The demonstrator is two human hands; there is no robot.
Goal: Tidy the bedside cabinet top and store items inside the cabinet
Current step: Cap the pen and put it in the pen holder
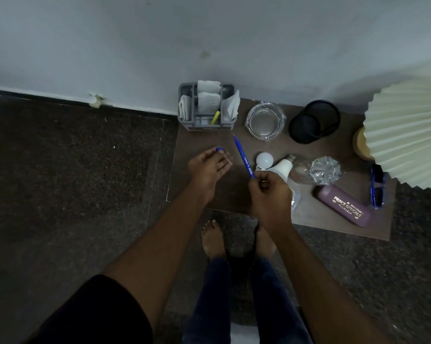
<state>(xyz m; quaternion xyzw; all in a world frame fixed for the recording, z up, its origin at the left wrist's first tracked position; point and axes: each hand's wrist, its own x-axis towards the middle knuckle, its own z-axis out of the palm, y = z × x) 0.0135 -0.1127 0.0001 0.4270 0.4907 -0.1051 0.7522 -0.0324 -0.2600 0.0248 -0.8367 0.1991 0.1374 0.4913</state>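
Head view: right hand (269,192) pinching blue pen (243,156) by its low end, left hand (209,167) pinching maybe its blue cap (219,149), both over cabinet top (202,142), likely for capping before storing.

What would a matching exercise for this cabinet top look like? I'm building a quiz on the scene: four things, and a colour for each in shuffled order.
Things:
1. pen held in the right hand
2. spectacle case
3. mesh cup
4. compartment organiser

Colours:
A. black
B. grey
C. blue
D. purple

Pairs: 1-C, 2-D, 3-A, 4-B
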